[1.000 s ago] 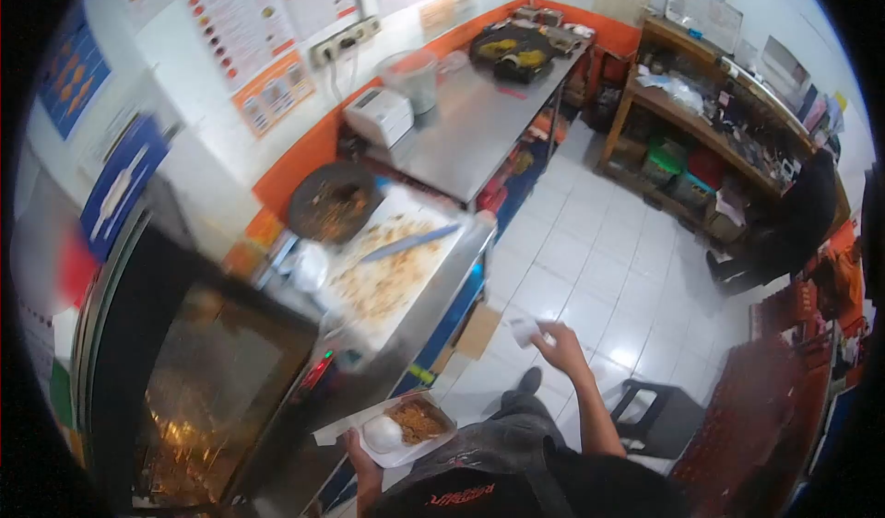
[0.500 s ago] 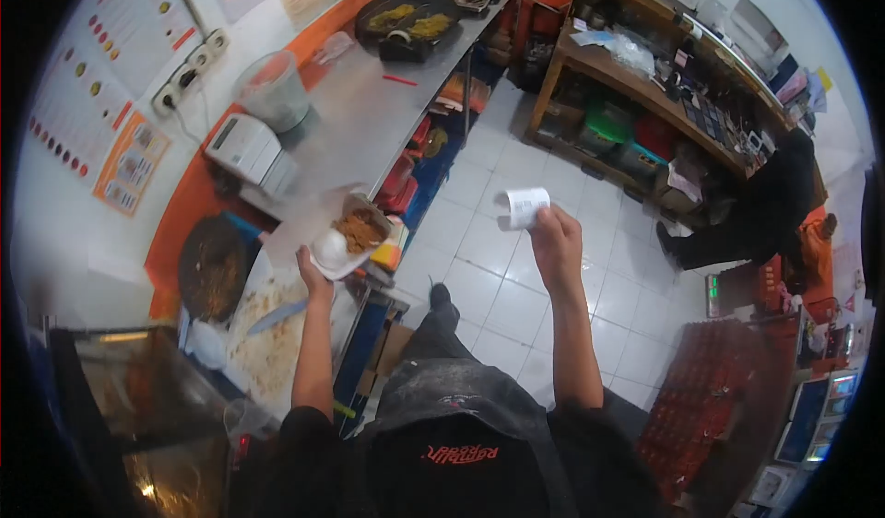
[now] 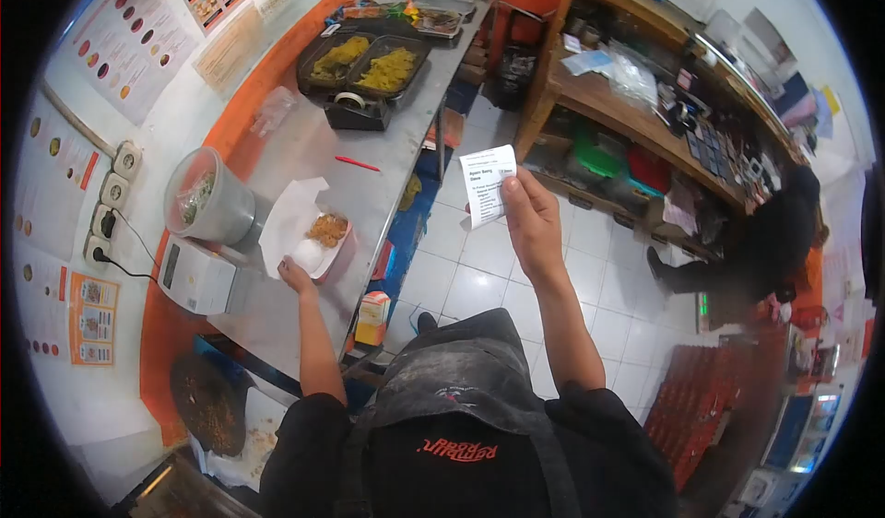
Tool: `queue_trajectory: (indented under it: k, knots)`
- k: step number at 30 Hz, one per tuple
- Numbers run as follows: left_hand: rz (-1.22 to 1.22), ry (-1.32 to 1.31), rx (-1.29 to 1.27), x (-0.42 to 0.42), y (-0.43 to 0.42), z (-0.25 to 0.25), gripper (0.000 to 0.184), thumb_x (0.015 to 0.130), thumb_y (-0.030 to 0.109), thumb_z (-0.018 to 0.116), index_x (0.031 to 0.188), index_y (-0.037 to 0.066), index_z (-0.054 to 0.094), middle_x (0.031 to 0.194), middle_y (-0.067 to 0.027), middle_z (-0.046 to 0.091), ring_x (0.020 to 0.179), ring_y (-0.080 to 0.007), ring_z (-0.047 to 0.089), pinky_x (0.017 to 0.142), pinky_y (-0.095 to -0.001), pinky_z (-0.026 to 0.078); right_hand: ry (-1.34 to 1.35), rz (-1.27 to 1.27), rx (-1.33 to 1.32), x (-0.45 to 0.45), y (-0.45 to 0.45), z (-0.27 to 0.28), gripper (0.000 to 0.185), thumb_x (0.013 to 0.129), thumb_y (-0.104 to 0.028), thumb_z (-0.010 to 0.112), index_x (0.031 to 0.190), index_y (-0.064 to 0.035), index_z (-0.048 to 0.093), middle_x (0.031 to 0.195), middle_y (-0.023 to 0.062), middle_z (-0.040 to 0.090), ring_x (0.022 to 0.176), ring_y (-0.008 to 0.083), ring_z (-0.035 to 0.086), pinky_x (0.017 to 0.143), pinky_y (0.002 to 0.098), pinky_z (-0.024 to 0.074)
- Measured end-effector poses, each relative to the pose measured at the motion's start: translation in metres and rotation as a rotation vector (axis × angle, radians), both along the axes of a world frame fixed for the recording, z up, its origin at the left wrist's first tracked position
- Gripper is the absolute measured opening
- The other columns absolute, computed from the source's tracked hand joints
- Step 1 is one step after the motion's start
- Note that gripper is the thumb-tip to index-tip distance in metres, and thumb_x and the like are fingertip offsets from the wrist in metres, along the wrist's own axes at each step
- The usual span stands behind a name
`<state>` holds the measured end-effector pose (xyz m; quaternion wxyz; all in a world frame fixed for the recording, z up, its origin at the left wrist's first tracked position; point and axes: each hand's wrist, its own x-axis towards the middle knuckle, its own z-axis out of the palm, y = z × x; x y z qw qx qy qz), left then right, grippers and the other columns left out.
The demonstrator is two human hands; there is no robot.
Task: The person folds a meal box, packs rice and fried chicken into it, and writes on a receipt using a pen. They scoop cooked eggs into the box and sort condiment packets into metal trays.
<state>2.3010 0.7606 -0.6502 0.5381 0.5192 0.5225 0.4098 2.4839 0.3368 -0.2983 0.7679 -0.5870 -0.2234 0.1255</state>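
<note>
An open white food box (image 3: 288, 216) with rice and a brown shredded topping (image 3: 328, 230) is at the near part of the steel table (image 3: 332, 182). My left hand (image 3: 297, 276) grips the box's near left edge, its fingers partly hidden against the rice side. In my raised right hand (image 3: 533, 221) a printed paper slip (image 3: 485, 182) is pinched between thumb and fingers, its text facing me, above the tiled floor.
Black trays with yellow-green food (image 3: 385, 68), a red pen (image 3: 357, 163), a clear bucket (image 3: 205, 195) and a white printer (image 3: 196, 276) stand on the table. A wooden shelf (image 3: 604, 89) is opposite. A person in black (image 3: 774, 232) is at the right.
My left hand has carried the food box forward to the steel table, and its lid shows wide open. My right hand has risen with the slip, now turned towards me.
</note>
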Motion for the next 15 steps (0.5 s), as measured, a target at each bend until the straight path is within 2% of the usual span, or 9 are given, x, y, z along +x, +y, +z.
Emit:
queue_trajectory:
  k: [3, 4, 6, 8, 10, 11, 13, 14, 15]
  knots:
    - [-0.059, 0.165, 0.135, -0.002, -0.006, -0.006, 0.059, 0.101, 0.035, 0.045, 0.141, -0.007, 0.035, 0.139, -0.0227, 0.044, 0.123, -0.0323, 0.049, 0.099, -0.0431, 0.043, 0.048, 0.040, 0.009, 0.057, 0.028, -0.013, 0.038, 0.105, -0.024, 0.045, 0.128, 0.0054, 0.053, 0.104, 0.0116, 0.067, 0.091, 0.0200, 0.068, 0.085, 0.0335, 0.0529]
    - [0.044, 0.051, 0.028, -0.006, -0.013, -0.029, 0.063, 0.100, 0.036, 0.048, 0.144, -0.006, 0.032, 0.138, -0.0223, 0.046, 0.121, -0.0325, 0.050, 0.099, -0.0441, 0.043, 0.064, 0.046, 0.013, 0.078, 0.038, -0.017, 0.038, 0.105, -0.023, 0.044, 0.129, 0.0054, 0.052, 0.104, 0.0119, 0.067, 0.091, 0.0209, 0.068, 0.085, 0.0346, 0.0533]
    - [0.192, -0.054, -0.077, 0.005, -0.043, -0.028, 0.067, 0.098, 0.038, 0.051, 0.146, -0.005, 0.030, 0.136, -0.0219, 0.048, 0.119, -0.0327, 0.052, 0.099, -0.0451, 0.043, 0.106, 0.129, 0.043, 0.120, 0.058, -0.028, 0.038, 0.105, -0.023, 0.044, 0.129, 0.0051, 0.052, 0.105, 0.0120, 0.067, 0.091, 0.0208, 0.068, 0.085, 0.0342, 0.0530]
    - [0.303, -0.044, -0.355, 0.028, -0.099, 0.026, 0.072, 0.096, 0.038, 0.056, 0.148, -0.003, 0.028, 0.130, -0.0205, 0.054, 0.111, -0.0337, 0.058, 0.093, -0.0458, 0.046, 0.168, 0.255, 0.050, 0.153, 0.076, -0.043, 0.035, 0.104, -0.020, 0.047, 0.130, 0.0028, 0.053, 0.106, 0.0101, 0.066, 0.094, 0.0179, 0.066, 0.087, 0.0324, 0.0516]
    - [0.339, -0.099, -0.137, 0.046, -0.089, 0.030, 0.067, 0.096, 0.033, 0.057, 0.148, 0.000, 0.031, 0.124, -0.0179, 0.060, 0.100, -0.0341, 0.062, 0.084, -0.0446, 0.050, 0.216, 0.370, 0.027, 0.187, 0.097, -0.059, 0.034, 0.103, -0.019, 0.048, 0.129, 0.0017, 0.055, 0.107, 0.0071, 0.067, 0.095, 0.0143, 0.064, 0.087, 0.0300, 0.0495]
    - [0.313, -0.049, -0.039, 0.043, -0.065, 0.002, 0.052, 0.098, 0.028, 0.054, 0.140, -0.001, 0.044, 0.119, -0.0152, 0.063, 0.092, -0.0327, 0.064, 0.075, -0.0411, 0.052, 0.267, 0.435, 0.007, 0.198, 0.107, -0.071, 0.032, 0.102, -0.018, 0.050, 0.128, 0.0005, 0.057, 0.108, 0.0041, 0.067, 0.097, 0.0107, 0.061, 0.087, 0.0277, 0.0474]
    - [0.079, 0.532, 0.227, 0.014, -0.037, -0.034, 0.040, 0.101, 0.027, 0.050, 0.121, -0.006, 0.060, 0.108, -0.0124, 0.067, 0.084, -0.0269, 0.065, 0.068, -0.0334, 0.052, 0.356, 0.632, -0.009, 0.219, 0.137, -0.100, 0.031, 0.102, -0.017, 0.051, 0.127, -0.0001, 0.058, 0.108, 0.0031, 0.066, 0.096, 0.0099, 0.060, 0.086, 0.0270, 0.0471]
    - [0.170, 0.035, -0.066, 0.046, -0.059, 0.019, 0.043, 0.100, 0.029, 0.052, 0.125, -0.005, 0.057, 0.107, -0.0119, 0.067, 0.081, -0.0239, 0.062, 0.069, -0.0338, 0.050, 0.403, 0.742, 0.015, 0.229, 0.154, -0.120, 0.030, 0.101, -0.017, 0.052, 0.126, -0.0007, 0.059, 0.108, 0.0020, 0.066, 0.094, 0.0091, 0.060, 0.084, 0.0263, 0.0467]
    - [0.213, 0.035, -0.061, 0.057, -0.069, 0.031, 0.043, 0.100, 0.029, 0.052, 0.125, -0.005, 0.057, 0.107, -0.0119, 0.067, 0.081, -0.0239, 0.062, 0.069, -0.0338, 0.050, 0.388, 0.795, -0.091, 0.237, 0.175, -0.156, 0.029, 0.101, -0.017, 0.052, 0.123, 0.0008, 0.060, 0.103, 0.0013, 0.067, 0.090, 0.0079, 0.060, 0.081, 0.0262, 0.0480]
